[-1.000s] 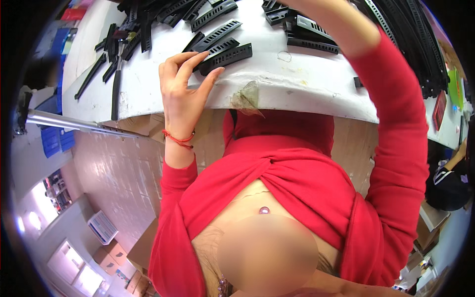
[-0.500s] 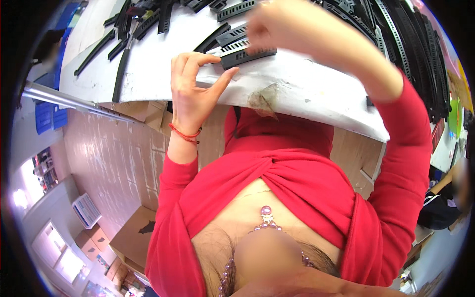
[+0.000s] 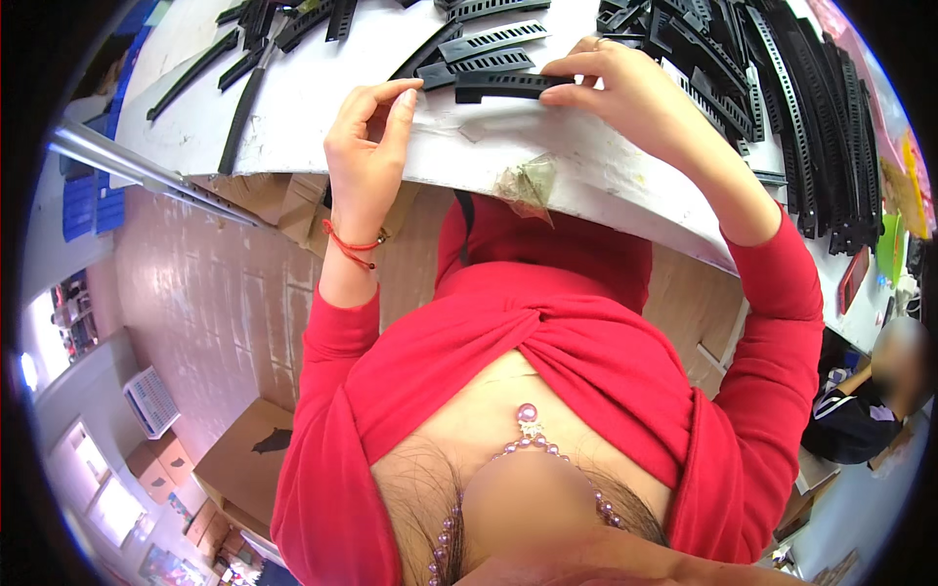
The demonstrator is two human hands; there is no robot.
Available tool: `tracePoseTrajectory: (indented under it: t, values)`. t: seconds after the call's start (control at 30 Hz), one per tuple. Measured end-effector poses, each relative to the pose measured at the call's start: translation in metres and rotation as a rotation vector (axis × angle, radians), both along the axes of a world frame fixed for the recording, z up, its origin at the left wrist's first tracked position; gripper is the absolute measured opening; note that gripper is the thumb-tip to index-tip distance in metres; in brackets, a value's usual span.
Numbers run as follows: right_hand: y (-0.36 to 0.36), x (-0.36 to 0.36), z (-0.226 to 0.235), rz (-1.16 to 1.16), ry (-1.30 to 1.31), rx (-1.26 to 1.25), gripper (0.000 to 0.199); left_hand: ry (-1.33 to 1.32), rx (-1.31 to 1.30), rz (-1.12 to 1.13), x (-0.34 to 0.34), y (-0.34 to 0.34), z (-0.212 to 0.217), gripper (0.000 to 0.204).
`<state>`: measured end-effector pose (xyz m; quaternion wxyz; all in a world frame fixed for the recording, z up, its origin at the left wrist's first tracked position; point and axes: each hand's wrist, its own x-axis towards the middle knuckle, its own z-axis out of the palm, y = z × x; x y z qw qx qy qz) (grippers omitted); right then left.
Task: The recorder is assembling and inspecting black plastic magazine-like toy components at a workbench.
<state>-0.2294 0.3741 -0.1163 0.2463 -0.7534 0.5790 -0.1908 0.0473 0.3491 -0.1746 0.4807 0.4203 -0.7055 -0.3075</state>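
Pinching the near end of a black slotted strip (image 3: 508,86), the right hand (image 3: 625,93) has its thumb under and its fingers curled over the end, closed on the plastic; the strip lies flat on the white table (image 3: 586,166), just inside the near edge, stretching away toward the left hand. The left hand (image 3: 366,146) sits at the table's edge with thumb and forefinger drawn together in a light pinch; whether anything small is caught between them cannot be told, and it does not touch the strip.

Two more strips of the same kind (image 3: 484,54) lie just beyond the held one, close enough that a sideways tug could drag them along or knock them askew. A large heap of long black strips (image 3: 811,127) is stacked on the right, right beside the right wrist; a careless sweep of the forearm looks likely to shift that heap or catch a sleeve on it.

Because the held strip rests so near the edge, a slip of the right-hand grip would probably send it off the table to the floor, where cardboard boxes (image 3: 244,459) stand. A scrap of crumpled clear wrap (image 3: 528,181) hangs at the table's lip and could snag a part slid over it. Loose strips at the far left (image 3: 239,98) lie well apart from both hands.
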Motion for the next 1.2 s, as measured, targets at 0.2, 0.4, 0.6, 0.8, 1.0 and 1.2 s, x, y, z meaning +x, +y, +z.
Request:
tracePoseTrajectory:
  t: [0.2,0.4,0.6,0.8,1.0,1.2]
  values:
    - [0.010,-0.020,0.028,-0.035,-0.053,0.125,0.036,0.003,-0.005,-0.011,0.004,0.002,0.001,0.014]
    - [-0.033,-0.039,0.007,0.061,-0.102,-0.107,0.027,-0.305,-0.210,0.040,0.005,-0.005,0.015,0.031]
    - [-0.169,-0.008,0.070,-0.223,0.064,-0.664,0.024,-0.383,-0.288,-0.018,-0.003,-0.011,0.011,0.039]
    - [-0.094,0.031,0.060,0.250,0.091,-0.210,0.023,-0.302,-0.202,0.057,0.004,-0.004,0.006,0.036]
    - [-0.039,0.038,0.011,0.151,0.124,-0.226,0.035,-0.215,-0.119,0.008,0.006,-0.010,0.006,0.034]
    - [-0.049,0.027,-0.003,0.133,0.029,-0.162,0.034,-0.161,-0.063,-0.029,0.006,-0.012,0.005,0.034]
